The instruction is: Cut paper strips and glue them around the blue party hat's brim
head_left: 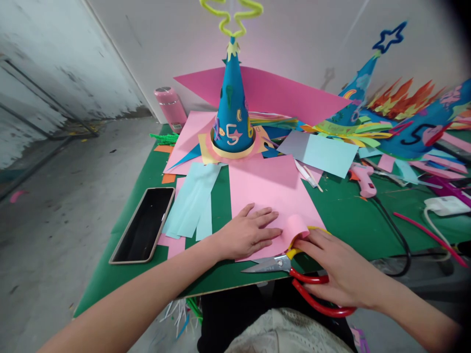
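Note:
My left hand (250, 233) lies flat, fingers spread, on a sheet of pink paper (265, 184). At the table's front edge, my right hand (338, 267) is closed around the red-handled scissors (309, 279), whose blades point left. A curled strip of pink paper (297, 225) rises by its fingertips. Against those fingers is a thin yellow piece (293, 253), partly hidden; I cannot tell whether it belongs to the scissors. Behind the pink sheet stands a blue cone hat (231, 110) bearing a 5, topped by a yellow-green pipe-cleaner shape (235, 22).
Left on the green table (136, 189) are a phone (143, 225), a pink bottle (171, 109) and light-blue paper strips (193, 201). To the right lie a pink glue gun (364, 180) with its cord, white pens (308, 175) and a second cone hat (355, 90).

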Motion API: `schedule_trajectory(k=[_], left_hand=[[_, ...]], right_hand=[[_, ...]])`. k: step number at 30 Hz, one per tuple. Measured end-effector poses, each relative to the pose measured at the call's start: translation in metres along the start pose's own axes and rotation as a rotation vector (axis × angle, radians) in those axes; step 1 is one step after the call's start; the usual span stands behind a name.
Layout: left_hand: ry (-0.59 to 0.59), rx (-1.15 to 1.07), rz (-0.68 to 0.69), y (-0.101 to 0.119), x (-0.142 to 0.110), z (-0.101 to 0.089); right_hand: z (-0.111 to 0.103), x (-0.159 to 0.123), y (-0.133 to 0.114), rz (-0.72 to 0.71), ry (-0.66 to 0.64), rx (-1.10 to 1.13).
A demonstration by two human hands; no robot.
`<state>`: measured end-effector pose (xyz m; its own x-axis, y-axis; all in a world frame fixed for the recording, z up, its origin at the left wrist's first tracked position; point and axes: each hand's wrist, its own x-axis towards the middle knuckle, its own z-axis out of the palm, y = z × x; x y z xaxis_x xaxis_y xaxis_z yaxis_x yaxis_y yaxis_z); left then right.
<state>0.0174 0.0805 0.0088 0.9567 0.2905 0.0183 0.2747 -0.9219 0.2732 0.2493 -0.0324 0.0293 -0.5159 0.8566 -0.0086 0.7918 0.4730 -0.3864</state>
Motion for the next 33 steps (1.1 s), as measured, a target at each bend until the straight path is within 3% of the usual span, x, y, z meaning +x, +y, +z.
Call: schedule_trajectory(k=[14,33], left_hand=[[0.009,0.015,0.020,0.001,0.001,-0.003],[0.015,-0.018,0.011,0.002,0.000,-0.004]], right_hand=[[-0.001,0.010,-0.005,0.018,-0.055,0.069],[0.005,0.013,-0.019,-0.084,-0.011,0.118]])
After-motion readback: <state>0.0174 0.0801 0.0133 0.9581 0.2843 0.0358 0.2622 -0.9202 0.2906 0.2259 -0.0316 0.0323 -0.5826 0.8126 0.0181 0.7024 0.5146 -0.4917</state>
